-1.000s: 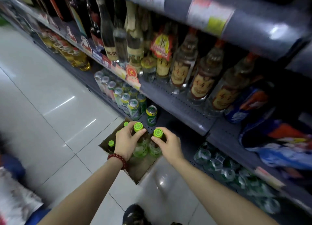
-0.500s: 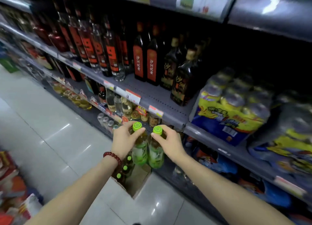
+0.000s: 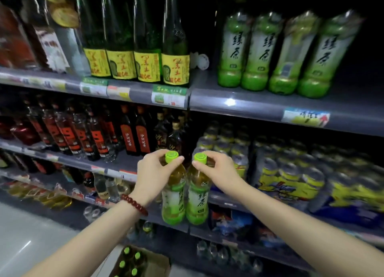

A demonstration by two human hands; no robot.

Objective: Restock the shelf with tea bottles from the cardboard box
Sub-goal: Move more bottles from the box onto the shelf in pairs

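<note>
Two tea bottles (image 3: 185, 193) hang upright at frame centre, each pinched below its cap: left hand (image 3: 154, 177) closed on one, right hand (image 3: 218, 172) on the other, likely bound for the matching row (image 3: 286, 54) upper right, cardboard box (image 3: 158, 264) below.

Both forearms extended forward and up, bare; left hand (image 3: 154, 174) and right hand (image 3: 218, 170) level, close side by side, fingers pinched shut around a bottle neck apiece, bead bracelet (image 3: 134, 204) on left wrist.
</note>
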